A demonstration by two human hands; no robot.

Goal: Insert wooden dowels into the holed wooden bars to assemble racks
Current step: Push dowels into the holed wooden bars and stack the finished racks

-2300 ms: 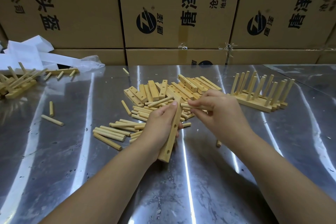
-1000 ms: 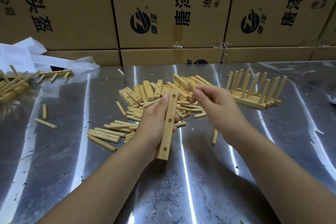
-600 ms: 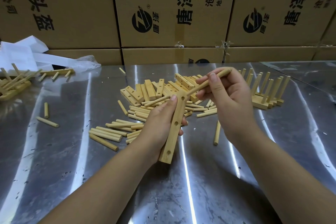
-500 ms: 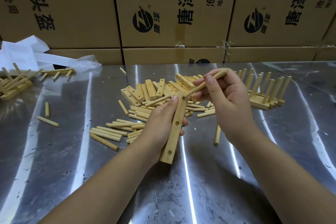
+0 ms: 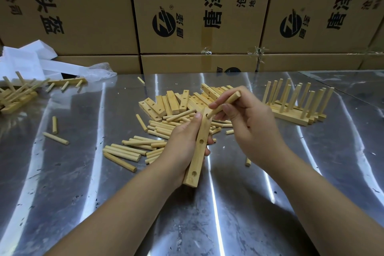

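Scratched, shiny steel surface beneath me; printed cardboard boxes stacked behind. My left fingers grip a pale holed bar. My right fingers pinch a dowel, tip at the hole beside my left thumb.

Pale matt wooden dowels and bars lie on a glossy scratched metal table; matt cardboard boxes behind.

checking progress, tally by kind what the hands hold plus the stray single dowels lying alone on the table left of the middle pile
holed bar, in the left hand: 1
dowel, in the right hand: 1
stray dowels: 2
total: 4
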